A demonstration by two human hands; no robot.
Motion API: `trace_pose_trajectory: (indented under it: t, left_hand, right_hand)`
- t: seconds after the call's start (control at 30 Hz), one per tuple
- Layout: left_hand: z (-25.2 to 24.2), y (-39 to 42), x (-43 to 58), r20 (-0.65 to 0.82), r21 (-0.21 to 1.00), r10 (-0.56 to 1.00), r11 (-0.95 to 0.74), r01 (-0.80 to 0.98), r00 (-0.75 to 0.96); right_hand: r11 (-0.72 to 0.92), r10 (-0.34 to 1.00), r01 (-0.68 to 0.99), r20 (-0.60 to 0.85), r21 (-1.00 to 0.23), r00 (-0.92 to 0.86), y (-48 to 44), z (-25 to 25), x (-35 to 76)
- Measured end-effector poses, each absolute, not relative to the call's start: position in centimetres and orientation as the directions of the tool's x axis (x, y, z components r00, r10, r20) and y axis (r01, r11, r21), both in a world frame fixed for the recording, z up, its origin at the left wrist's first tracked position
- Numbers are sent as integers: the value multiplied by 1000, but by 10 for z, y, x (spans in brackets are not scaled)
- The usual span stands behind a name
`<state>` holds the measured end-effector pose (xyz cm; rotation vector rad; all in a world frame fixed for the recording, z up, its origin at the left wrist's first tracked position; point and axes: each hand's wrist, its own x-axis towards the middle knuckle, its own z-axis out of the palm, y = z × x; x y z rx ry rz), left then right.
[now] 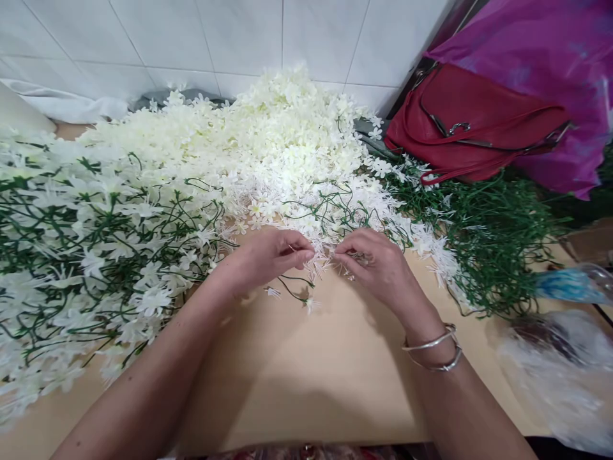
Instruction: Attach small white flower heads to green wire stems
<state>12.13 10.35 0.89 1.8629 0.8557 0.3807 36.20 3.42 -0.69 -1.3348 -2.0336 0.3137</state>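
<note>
My left hand (268,259) is closed in a pinch, thumb against forefinger, at the near edge of a heap of small white stamen pieces (323,259). Facing it a short gap away, my right hand (373,262) pinches too, its fingertips among the same white pieces. What either pinch holds is too small to make out. Just below the left fingers, a green plastic stem (297,295) with white stamen tips shows over the table; I cannot tell whether it is held. Beyond both hands rises a large pile of white artificial flower heads (287,134).
Flowers on green stems (110,236) cover the left side. Bare green stems (498,236) are bunched at the right, below a red handbag (479,121) and a purple plastic bag (541,57). Clear plastic wrapping (560,377) lies near right on the wooden table (306,383). White tiles (244,32) stand behind.
</note>
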Motion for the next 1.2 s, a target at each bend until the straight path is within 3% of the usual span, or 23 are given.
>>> trace_pose_trajectory:
  t: [0.07,0.13,0.23,0.33,0.43,0.53,0.67,0.77,0.87,1.0,1.2]
  left_hand:
    - [6,102,127,-113,947,724,-129,295,681]
    - [3,101,131,-101,982,729,-36,185,677]
    - [-3,101,133,-77,995,735,16,97,674]
    - [-7,105,129,-32,998,810,-11,69,586]
    - [-9,108,126,57,984,921,-116,132,386]
    - [-8,108,126,84,972,963,-135,190,257]
    - [-3,104,131,137,984,971,-156,88,194]
    - [-3,100,137,152,987,973,-159,24,174]
    - [-6,98,142,127,992,979,-122,-37,158]
    - [-12,95,147,95,995,983,-91,-31,160]
    - [-19,89,151,114,989,969,-130,63,219]
  right_hand:
    - [527,815,667,534,-527,-222,32,-8,351]
    - [602,742,670,614,-434,-269,30,-11,340]
    - [621,702,712,637,-328,-319,27,-15,328]
    - [605,712,713,642,-356,-284,23,-17,320]
    - [669,695,657,606,-349,-386,17,-19,305]
    - [697,703,650,470,-303,-535,11,-26,282]
    - [661,733,709,416,-247,-538,6,-35,265]
    - [662,737,631,501,-404,-453,6,-30,269]
    - [594,782,526,590,-609,-201,9,-20,283]
    - [346,865,504,477,-791,155,17,-13,301]
    - [221,876,470,385,-854,289,23,-14,309]
